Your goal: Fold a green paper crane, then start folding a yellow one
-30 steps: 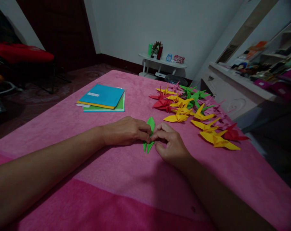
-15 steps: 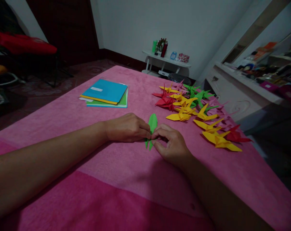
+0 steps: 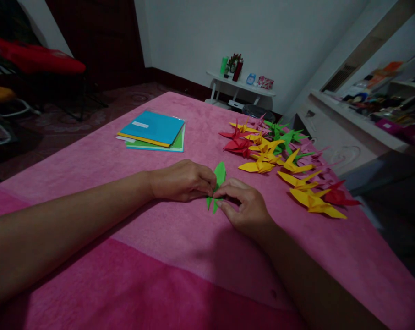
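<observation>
Green paper (image 3: 220,174) lies on the pink cloth (image 3: 166,261), its middle between your fingertips. The grips of your left hand (image 3: 183,181) and right hand (image 3: 245,208) both seem clamped on it, though dim light blurs them.

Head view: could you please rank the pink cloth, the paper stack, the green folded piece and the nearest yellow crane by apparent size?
1. pink cloth
2. paper stack
3. nearest yellow crane and green folded piece: look alike; left hand and right hand cover part of the latter.
</observation>
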Demonstrator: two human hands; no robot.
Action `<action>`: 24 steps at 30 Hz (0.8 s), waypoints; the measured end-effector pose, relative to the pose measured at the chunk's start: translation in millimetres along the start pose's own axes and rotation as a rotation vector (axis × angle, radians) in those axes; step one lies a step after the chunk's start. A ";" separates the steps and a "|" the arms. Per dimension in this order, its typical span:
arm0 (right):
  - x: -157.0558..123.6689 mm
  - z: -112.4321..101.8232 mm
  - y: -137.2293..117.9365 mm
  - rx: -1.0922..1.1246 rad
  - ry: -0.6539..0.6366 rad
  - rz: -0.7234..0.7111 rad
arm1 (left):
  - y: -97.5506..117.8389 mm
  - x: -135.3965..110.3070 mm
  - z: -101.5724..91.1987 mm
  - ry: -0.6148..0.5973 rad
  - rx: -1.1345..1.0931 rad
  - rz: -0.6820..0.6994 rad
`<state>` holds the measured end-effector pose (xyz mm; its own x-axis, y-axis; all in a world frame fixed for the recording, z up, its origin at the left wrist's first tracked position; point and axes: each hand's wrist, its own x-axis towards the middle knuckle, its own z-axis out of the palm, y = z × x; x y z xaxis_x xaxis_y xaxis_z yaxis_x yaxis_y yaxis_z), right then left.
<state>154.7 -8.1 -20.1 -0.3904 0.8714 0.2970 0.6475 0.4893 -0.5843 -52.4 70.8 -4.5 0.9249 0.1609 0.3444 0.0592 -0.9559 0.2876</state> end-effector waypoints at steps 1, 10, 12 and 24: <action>-0.4 0.1 -0.1 -0.003 0.001 -0.003 | 0.1 -0.1 -0.2 -0.003 -0.009 -0.002; -2.0 2.7 -0.7 -0.018 0.014 -0.063 | 0.9 1.1 -1.3 0.045 -0.202 -0.036; -2.3 3.7 -0.8 -0.010 0.006 -0.081 | -1.4 0.7 -1.0 0.063 -0.233 -0.065; -2.5 6.9 -1.2 0.028 -0.063 -0.120 | -5.0 4.8 12.2 0.103 -0.270 -0.357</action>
<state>150.4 -11.1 -25.2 -0.5046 0.8025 0.3183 0.5755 0.5875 -0.5689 -43.6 73.4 -15.2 0.8213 0.5052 0.2650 0.2544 -0.7402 0.6224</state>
